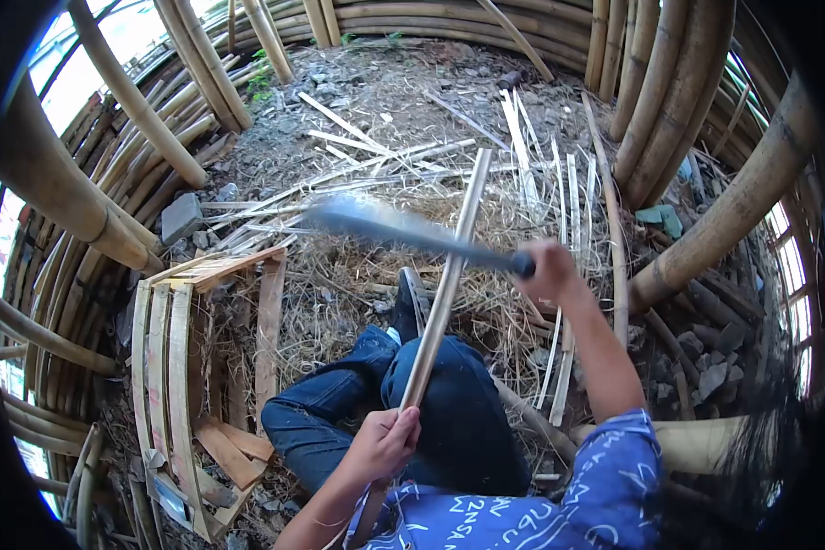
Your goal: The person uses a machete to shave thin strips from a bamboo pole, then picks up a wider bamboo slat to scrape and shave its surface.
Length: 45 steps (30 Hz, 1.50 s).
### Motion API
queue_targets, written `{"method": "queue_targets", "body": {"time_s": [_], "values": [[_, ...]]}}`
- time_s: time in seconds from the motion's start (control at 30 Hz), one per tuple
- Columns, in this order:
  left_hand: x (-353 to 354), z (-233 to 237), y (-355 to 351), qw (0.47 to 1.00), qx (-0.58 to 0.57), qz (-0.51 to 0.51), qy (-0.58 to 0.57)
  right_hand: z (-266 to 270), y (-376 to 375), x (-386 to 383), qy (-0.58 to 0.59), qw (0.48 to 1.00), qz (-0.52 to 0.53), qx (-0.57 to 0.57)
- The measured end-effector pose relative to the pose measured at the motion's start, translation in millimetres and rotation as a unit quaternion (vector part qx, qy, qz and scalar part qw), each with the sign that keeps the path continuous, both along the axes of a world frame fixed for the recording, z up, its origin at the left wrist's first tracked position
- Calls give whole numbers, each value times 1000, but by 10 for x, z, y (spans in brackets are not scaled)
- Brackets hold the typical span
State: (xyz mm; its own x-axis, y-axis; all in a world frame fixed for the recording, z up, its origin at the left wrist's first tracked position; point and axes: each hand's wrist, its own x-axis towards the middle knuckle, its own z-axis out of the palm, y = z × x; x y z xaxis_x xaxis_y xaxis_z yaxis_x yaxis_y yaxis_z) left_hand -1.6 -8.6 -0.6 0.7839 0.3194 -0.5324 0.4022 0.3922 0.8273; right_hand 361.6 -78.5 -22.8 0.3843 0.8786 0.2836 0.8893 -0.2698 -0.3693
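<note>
My left hand (387,443) is closed around the lower part of a long split bamboo strip (435,321), which slants up and away across my bent knee. In my right hand (548,272) is the dark handle of a machete (385,227), its blade pointing left and smeared by motion. The machete overlaps the strip in this view, above the middle of its length. My legs in blue jeans (449,394) are folded beneath the strip, and a shoe (411,302) shows just beyond them.
To the left stands a slatted wooden crate (181,385). Thin bamboo strips (357,174) and fibre shavings litter the stony ground ahead. Thick bamboo poles (128,101) rise around me, a grey block (181,218) lies by the left ones, and broken stones (715,378) are at right.
</note>
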Motion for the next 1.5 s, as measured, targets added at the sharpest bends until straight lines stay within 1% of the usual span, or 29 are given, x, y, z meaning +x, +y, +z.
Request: {"method": "queue_targets", "body": {"time_s": [0.07, 0.13, 0.2, 0.23, 0.3, 0.33, 0.4, 0.43, 0.47, 0.53, 0.6, 0.63, 0.67, 0.73, 0.8, 0.83, 0.87, 0.93, 0.97, 1.0, 1.07, 1.13, 1.23, 1.27, 1.33, 1.4, 1.43, 1.47, 1.5], "values": [[2, 26, 16, 1000, 1, 13, 0, -66, 64, 375, 56, 991, -119, -25], [6, 5, 50, 1000, 16, 2, -13, -77, 75, 362, 14, 992, -124, 17], [-31, -73, 45, 1000, -20, 16, -11, -95, 80, 282, -2, 996, -86, -9], [-21, -49, 47, 1000, -2, 6, -9, -47, 52, 116, -3, 996, -84, -7], [-8, -68, 43, 1000, 7, 1, -27, 154, -14, -233, 21, 998, 54, 1], [-12, -82, 22, 999, 15, -9, -41, 134, -12, -203, 24, 998, 52, -3], [-34, -74, -3, 1000, -5, -7, -22, 77, 31, -67, -31, 998, 32, -43], [-37, -53, 12, 1000, -12, -2, -11, -85, 65, 191, 41, 998, -30, -46], [-26, -21, 16, 1000, -8, -4, -11, -12, 99, 314, 66, 990, -120, -40], [7, 53, 18, 1000, -9, -3, -2, -84, 113, 451, -23, 991, -131, 23], [-35, -80, 20, 1000, -9, 4, -23, -83, 118, 366, -17, 993, -113, 12], [-36, -68, 36, 999, -30, 2, -21, 92, 95, 150, 57, 993, -108, 1], [-27, -73, 40, 999, -30, 4, -22, 106, 81, 22, 69, 995, -66, -28], [-3, -101, 13, 999, -12, -8, -35, 184, 31, -296, 2, 999, 8, 35], [3, -52, -1, 1000, -13, -7, -21, 186, 56, -145, -51, 997, -10, -57], [-10, -26, -13, 1000, -10, -2, -10, 42, 58, 53, -35, 999, -38, -9], [-11, -24, -1, 1000, -11, -6, -9, 116, 92, 210, 46, 990, -116, -59], [-12, -27, 19, 999, -19, -9, -32, 21, 124, 472, 46, 983, -179, 0], [0, 19, -1, 1000, -4, -6, -9, -43, 107, 490, 24, 985, -172, 13], [-15, -17, -5, 999, -31, -1, -15, -52, 115, 453, -1, 986, -162, 30], [-21, -79, 21, 998, -45, -5, -32, 176, 67, 163, 77, 988, -132, -28], [-13, -102, 9, 999, -43, -4, -31, 229, 7, -114, 38, 999, -39, -6], [20, -30, -6, 1000, -26, -7, -16, 16, 55, 64, -15, 998, -61, -29], [0, -2, -32, 1000, -5, -5, -8, -31, 102, 220, 56, 990, -130, -16], [-21, -56, -42, 1000, -21, 1, -18, -281, 199, 610, 158, 967, -194, 55], [-24, -88, -86, 1000, 20, 0, -16, -493, 155, 693, 193, 954, -220, 70], [-61, -219, -130, 998, 14, 0, -59, -596, 91, 659, 197, 958, -187, 91], [-73, -259, -124, 994, 74, -27, -72, -568, 43, 485, 222, 941, -252, 30], [-77, -233, -97, 995, 52, -29, -77, -633, -5, 340, 244, 929, -277, -8]]}}
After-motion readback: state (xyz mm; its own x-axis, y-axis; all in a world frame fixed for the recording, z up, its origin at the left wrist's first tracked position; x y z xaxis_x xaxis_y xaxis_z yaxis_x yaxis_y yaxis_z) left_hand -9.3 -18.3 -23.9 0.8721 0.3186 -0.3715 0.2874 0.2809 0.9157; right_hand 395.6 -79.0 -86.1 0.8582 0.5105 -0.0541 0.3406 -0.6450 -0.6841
